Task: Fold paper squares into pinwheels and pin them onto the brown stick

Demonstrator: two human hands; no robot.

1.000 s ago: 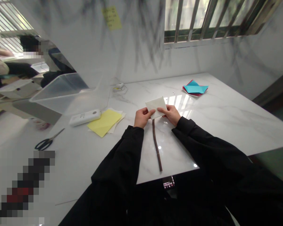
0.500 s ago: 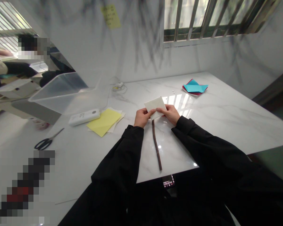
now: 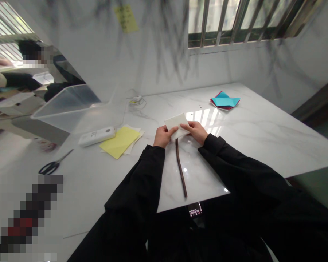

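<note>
A small cream-white piece of paper (image 3: 177, 122) is pinched between my two hands above the marble-patterned table. My left hand (image 3: 161, 137) grips its left side with the thumb across the front. At its right edge my right hand (image 3: 198, 131) is closed on it, thumb also on the near face. The fingers behind the sheet are hidden. Below the paper lies a thin brown stick (image 3: 180, 171), pointing toward the table's front edge; whether the paper covers its far end I cannot tell.
Left of my hands are yellow paper (image 3: 120, 142), a white oblong device (image 3: 97, 137), scissors (image 3: 54, 163) and a clear plastic bin (image 3: 79, 109). Folded blue and red paper (image 3: 225, 100) sits at the back right. A person (image 3: 30, 54) is at far left.
The paper has shifted slightly left and tilted a little in my hands. Both hands keep their hold. The stick stays where it was; the whole view has slid slightly.
</note>
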